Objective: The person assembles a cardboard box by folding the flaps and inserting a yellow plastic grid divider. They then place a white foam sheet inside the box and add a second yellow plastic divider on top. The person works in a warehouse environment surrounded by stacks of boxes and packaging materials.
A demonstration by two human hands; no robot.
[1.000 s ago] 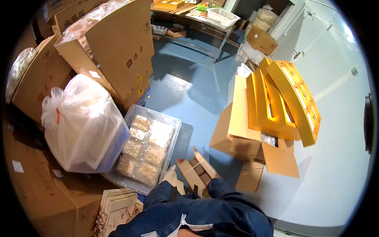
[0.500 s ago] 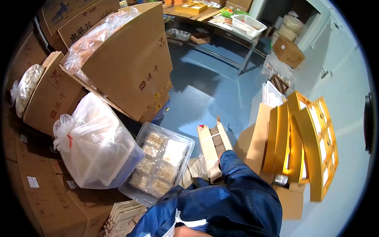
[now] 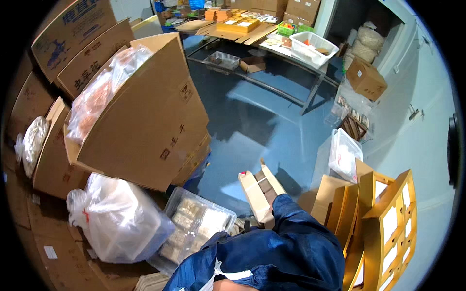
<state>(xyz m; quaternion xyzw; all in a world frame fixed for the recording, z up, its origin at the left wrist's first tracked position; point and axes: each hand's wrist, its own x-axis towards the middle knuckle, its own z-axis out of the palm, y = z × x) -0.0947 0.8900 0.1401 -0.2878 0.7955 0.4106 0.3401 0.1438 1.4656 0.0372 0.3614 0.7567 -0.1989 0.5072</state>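
Observation:
A long, narrow, pale carton point(image 3: 251, 193) with an open top and brown packs point(image 3: 266, 186) in a row inside hangs before me, over the floor. Its right side is in my right hand point(image 3: 273, 200), which is closed on it; the blue sleeve point(image 3: 306, 220) covers nearly all of the fingers. My left hand is hidden below the bunched left sleeve point(image 3: 213, 242). A clear plastic tub point(image 3: 228, 212) holding wrapped pale blocks point(image 3: 186, 220) lies just left of the carton, partly behind that sleeve.
A knotted translucent bag point(image 3: 124, 220) and tall cardboard cartons point(image 3: 145, 131) crowd the left. Yellow trays with white panels point(image 3: 391, 218) lean on the right, near a white bin point(image 3: 343, 153). Farther back stands a metal-legged table point(image 3: 272, 43) bearing a white basket point(image 3: 313, 48).
My view has tilted up, so the tub, bag and trays sit lower and more of the back table shows. The carton has stayed with my right hand, moving away from the tub.

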